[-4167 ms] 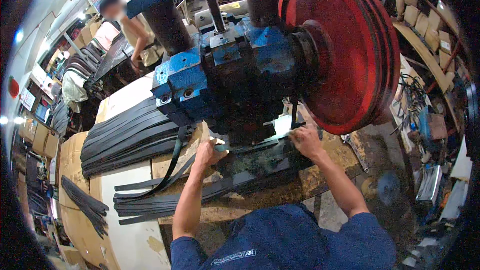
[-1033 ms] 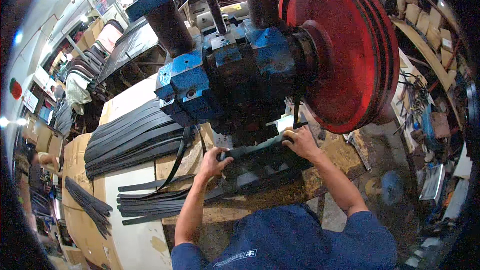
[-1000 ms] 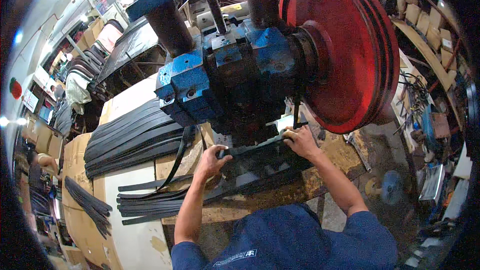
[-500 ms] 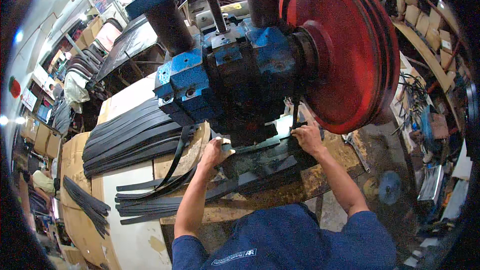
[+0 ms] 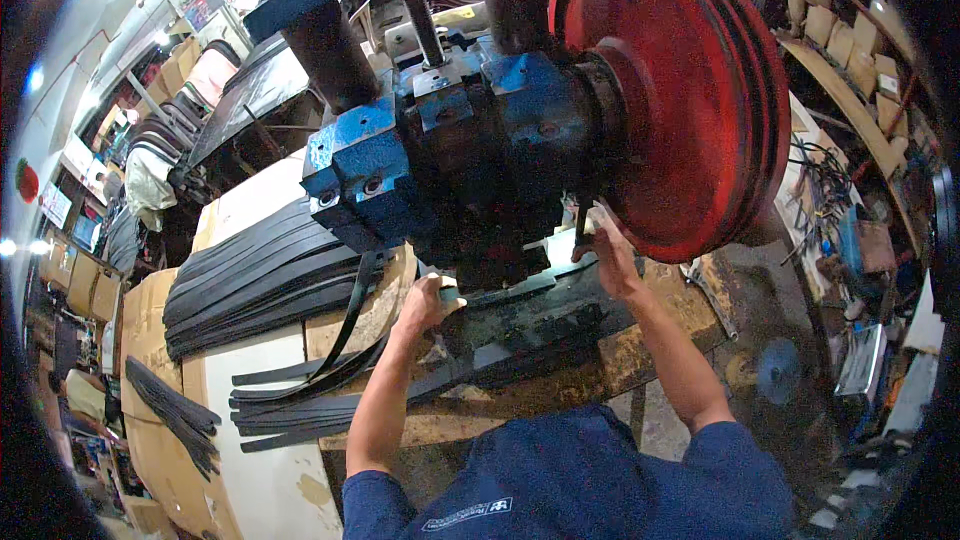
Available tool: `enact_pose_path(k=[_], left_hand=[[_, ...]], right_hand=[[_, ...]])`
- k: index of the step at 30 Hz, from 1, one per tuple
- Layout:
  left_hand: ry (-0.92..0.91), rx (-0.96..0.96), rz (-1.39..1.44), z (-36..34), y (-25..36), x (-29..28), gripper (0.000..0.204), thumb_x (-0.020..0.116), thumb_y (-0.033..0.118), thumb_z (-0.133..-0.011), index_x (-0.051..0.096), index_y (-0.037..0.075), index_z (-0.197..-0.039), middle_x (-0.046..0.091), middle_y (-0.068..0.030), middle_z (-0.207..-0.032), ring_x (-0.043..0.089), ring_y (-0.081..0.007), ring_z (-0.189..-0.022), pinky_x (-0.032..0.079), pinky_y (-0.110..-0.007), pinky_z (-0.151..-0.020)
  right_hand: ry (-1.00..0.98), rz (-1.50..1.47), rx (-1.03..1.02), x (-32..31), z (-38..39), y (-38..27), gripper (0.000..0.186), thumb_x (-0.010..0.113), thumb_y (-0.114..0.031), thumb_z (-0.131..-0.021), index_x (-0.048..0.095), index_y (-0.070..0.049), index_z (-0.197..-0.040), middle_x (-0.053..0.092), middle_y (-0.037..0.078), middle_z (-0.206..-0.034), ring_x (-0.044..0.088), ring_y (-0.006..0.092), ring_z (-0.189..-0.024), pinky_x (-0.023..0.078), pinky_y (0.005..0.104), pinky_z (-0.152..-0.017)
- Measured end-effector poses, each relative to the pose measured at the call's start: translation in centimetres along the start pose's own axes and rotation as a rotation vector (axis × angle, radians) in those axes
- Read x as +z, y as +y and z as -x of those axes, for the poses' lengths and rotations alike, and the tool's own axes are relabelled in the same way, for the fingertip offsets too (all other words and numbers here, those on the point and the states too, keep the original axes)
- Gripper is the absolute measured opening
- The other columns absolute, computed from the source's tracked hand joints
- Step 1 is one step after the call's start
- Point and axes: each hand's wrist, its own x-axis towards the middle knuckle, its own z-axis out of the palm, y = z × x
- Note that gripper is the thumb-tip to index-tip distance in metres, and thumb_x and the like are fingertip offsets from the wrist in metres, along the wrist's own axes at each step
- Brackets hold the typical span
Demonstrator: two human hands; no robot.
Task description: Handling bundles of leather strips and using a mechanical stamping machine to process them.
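A blue press machine [image 5: 365,145] with a large red flywheel [image 5: 665,100] stands in front of me. At its lower front edge my left hand [image 5: 427,302] is closed, with a small pale piece [image 5: 452,296] at its fingertips; what else it grips is hidden. My right hand [image 5: 612,258] reaches under the flywheel side, fingers bent by a dark upright bar [image 5: 581,224]; I cannot tell whether it grips the bar. A bright pale patch [image 5: 562,246] shows between the hands, under the machine. Long black strips [image 5: 440,372] lie just before the machine, below my left hand.
A thick stack of black strips [image 5: 255,275] lies on the left, on cardboard and a white board [image 5: 265,485]. A smaller bundle [image 5: 172,412] lies further left. A wrench-like metal tool [image 5: 712,298] rests at the right. Tangled cables [image 5: 825,185] and shelves line the right side.
My right hand has moved forward and up, further toward the dark bar, and its fingers now point upward. My left hand stays nearly in place. The view has shifted slightly.
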Motion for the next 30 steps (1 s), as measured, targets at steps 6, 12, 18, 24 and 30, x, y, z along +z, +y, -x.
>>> enact_pose_path(k=[6, 12, 18, 24, 30], left_hand=[[-0.254, -0.218, -0.066, -0.6, -0.3, -0.3, 0.042, 0.083, 0.029, -0.068, 0.067, 0.004, -0.097, 0.066, -0.0185, -0.09, 0.064, -0.0361, -0.088, 0.051, -0.044, -0.074], [-0.114, -0.126, 0.035, -0.3, 0.5, -0.7, 0.042, 0.085, 0.025, -0.067, 0.067, 0.004, -0.099, 0.068, -0.0165, -0.088, 0.066, -0.0288, -0.084, 0.052, -0.04, -0.074], [-0.063, -0.235, 0.113, 0.8, -1.1, -3.6, 0.036, 0.084, 0.018, -0.067, 0.064, 0.003, -0.093, 0.067, -0.0112, -0.089, 0.064, -0.0185, -0.083, 0.051, -0.035, -0.075], [0.368, -0.347, 0.654, 4.8, -4.8, -5.8, 0.016, 0.067, 0.015, -0.087, 0.063, 0.003, -0.097, 0.06, 0.0012, -0.081, 0.051, -0.0066, -0.073, 0.042, -0.024, -0.065], [0.523, -0.506, 0.78, 5.2, -6.6, -5.0, 0.037, 0.059, 0.036, -0.095, 0.063, 0.001, -0.105, 0.064, 0.0001, -0.083, 0.056, -0.0087, -0.076, 0.044, -0.025, -0.067]], right_hand=[[0.177, -0.133, 0.389, -2.1, 2.4, 1.8, 0.048, 0.051, -0.044, -0.094, 0.055, -0.009, -0.127, 0.059, 0.003, -0.116, 0.054, 0.0215, -0.102, 0.044, 0.0386, -0.087], [-0.002, 0.528, 0.255, -3.7, 4.3, 3.2, 0.065, 0.035, -0.054, -0.098, 0.064, 0.003, -0.089, 0.06, 0.011, -0.069, 0.057, 0.0214, -0.065, 0.045, 0.0385, -0.065], [-0.269, 1.006, 0.326, -1.8, 5.7, -0.6, 0.045, 0.058, -0.049, -0.089, 0.067, -0.006, -0.078, 0.059, 0.012, -0.075, 0.056, 0.0293, -0.076, 0.044, 0.039, -0.071], [-0.546, 1.157, 0.032, -1.1, 6.2, -1.9, 0.043, 0.076, -0.047, -0.074, 0.069, -0.007, -0.091, 0.062, 0.01, -0.097, 0.054, 0.0303, -0.1, 0.043, 0.0407, -0.088], [-0.717, 1.249, -0.002, -0.6, 7.1, -1.7, 0.048, 0.079, -0.044, -0.069, 0.068, -0.009, -0.101, 0.059, 0.009, -0.106, 0.052, 0.0289, -0.105, 0.041, 0.0409, -0.092]])
